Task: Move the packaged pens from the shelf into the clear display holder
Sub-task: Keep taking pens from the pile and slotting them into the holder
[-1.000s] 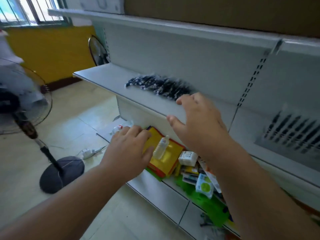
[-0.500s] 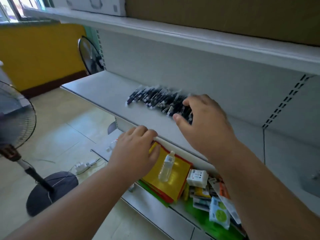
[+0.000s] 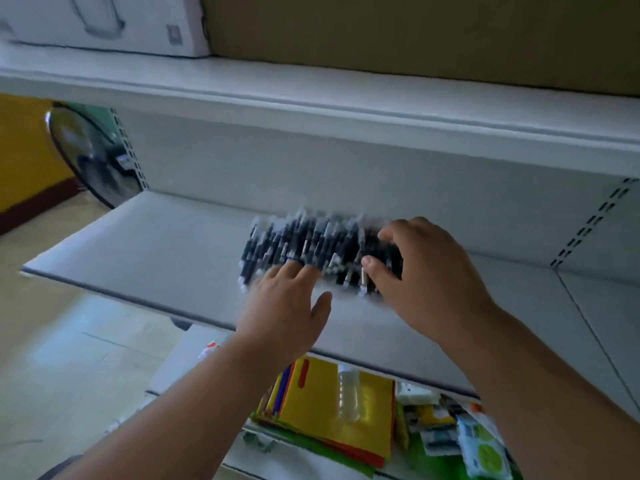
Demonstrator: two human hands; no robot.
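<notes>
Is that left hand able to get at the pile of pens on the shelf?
Probably yes. The left hand lies open with its fingertips at the near edge of the packaged pens on the shelf, and nothing stands between them.

White metal shelving with slotted uprights, yellow wall at far left, pale tiled floor below, fan past the shelf's left end, cardboard box up top.

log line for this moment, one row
stage: reaching pens | left hand: open, fingertips at pens | right hand: fingers curled over right end of pile | pens: on shelf | holder: not in view
</notes>
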